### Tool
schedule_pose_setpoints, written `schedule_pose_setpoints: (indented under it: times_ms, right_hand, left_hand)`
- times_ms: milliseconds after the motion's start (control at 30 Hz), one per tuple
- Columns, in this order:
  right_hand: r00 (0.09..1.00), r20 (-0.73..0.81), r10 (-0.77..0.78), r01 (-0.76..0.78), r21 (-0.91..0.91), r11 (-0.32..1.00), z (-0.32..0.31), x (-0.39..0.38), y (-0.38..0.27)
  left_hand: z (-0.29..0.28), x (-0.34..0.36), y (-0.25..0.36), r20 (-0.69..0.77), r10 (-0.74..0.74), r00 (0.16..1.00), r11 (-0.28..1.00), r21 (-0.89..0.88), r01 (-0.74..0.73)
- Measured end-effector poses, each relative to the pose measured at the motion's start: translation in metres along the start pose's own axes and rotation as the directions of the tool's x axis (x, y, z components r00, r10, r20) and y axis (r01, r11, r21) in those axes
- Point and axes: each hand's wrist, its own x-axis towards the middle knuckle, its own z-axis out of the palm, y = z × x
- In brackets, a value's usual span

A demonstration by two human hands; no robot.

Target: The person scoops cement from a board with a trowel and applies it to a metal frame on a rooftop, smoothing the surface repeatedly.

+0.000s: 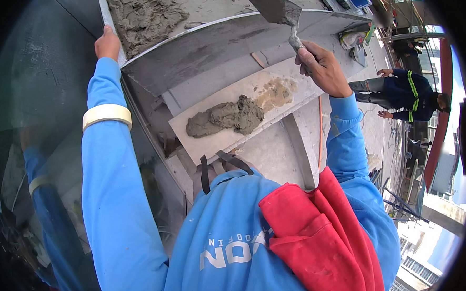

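Observed a trowel at the upper centre of the view, held by its grey-smeared handle in the right hand, fingers closed firmly around it. Recorded the blade just beyond that hand, ahead and to its left, with tip directed away from the body; cannot tell its height above the surface behind. Found a heap of wet mortar nearer the body, left of the right hand and well apart from it, lying on a pale board beside a brownish damp stain. Noted further mortar at upper left, behind a grey panel. Located the left hand at the pale edge beside that mortar, apparently in contact, with fingers bent; cannot tell whether clasped round it. Noted also a tape roll around the left forearm, red cloth over the blue top, and a co-worker standing at far right
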Motion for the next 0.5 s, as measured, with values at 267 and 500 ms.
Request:
schedule_pose_setpoints:
  times_ms: [267,500]
  right_hand:
    - [0.614,-0.07,0.787,-0.764,-0.305,0.569,0.121,-0.19,0.271]
    - [0.578,0.018,0.816,-0.793,-0.222,0.567,0.167,-0.228,0.371]
  left_hand:
    - [-0.009,0.031,-0.015,0.034,-0.028,0.999,0.997,0.078,0.025]
    - [-0.024,0.051,-0.028,0.013,-0.07,0.997,0.988,0.141,0.067]
